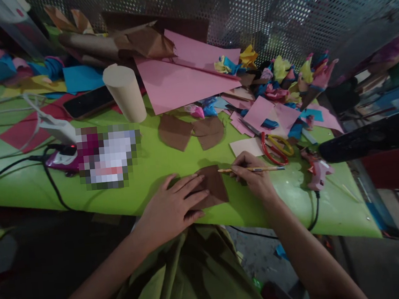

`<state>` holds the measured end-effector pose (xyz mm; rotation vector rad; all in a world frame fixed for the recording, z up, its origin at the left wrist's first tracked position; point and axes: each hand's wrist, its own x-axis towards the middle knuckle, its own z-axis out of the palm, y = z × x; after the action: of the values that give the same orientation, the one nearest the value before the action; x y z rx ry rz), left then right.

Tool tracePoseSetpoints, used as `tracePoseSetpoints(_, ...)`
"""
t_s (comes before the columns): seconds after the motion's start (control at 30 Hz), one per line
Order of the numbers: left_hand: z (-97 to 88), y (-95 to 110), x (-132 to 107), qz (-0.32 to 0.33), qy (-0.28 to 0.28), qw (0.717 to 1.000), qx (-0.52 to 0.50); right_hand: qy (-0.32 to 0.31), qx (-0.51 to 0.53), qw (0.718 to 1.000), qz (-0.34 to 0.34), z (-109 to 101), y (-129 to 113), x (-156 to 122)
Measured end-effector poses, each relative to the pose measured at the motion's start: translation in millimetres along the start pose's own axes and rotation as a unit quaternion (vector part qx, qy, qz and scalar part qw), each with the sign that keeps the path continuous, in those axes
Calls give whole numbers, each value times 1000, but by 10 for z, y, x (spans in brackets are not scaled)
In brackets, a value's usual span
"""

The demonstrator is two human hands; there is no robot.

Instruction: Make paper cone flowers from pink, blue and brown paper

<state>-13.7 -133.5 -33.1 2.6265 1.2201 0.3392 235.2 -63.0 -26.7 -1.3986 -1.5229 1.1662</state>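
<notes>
My left hand lies flat with fingers spread over a piece of brown paper near the table's front edge. Between the fingers of my right hand is a pencil, its tip at the paper's upper right edge. Part of the brown paper is hidden under my left fingers. Two cut brown paper pieces lie just beyond. Close to my right hand are scissors with red and yellow handles and a pale paper piece.
A pink glue gun with a cord lies at the right, by a dark bottle-like object. A cream paper roll stands behind, beside a phone. Pink sheets and crumpled paper flowers fill the back. A power strip with cables sits left.
</notes>
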Motion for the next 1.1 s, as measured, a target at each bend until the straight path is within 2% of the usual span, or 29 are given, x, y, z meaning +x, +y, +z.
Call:
tracePoseSetpoints(0.63,-16,0,4,-5,1,1000,-7,-42,-10,999,12,-48,24,-61)
tracePoseSetpoints(1.1,-4,6,5,-11,1,1000,-1,-112,-29,993,-32,-94,-36,-96)
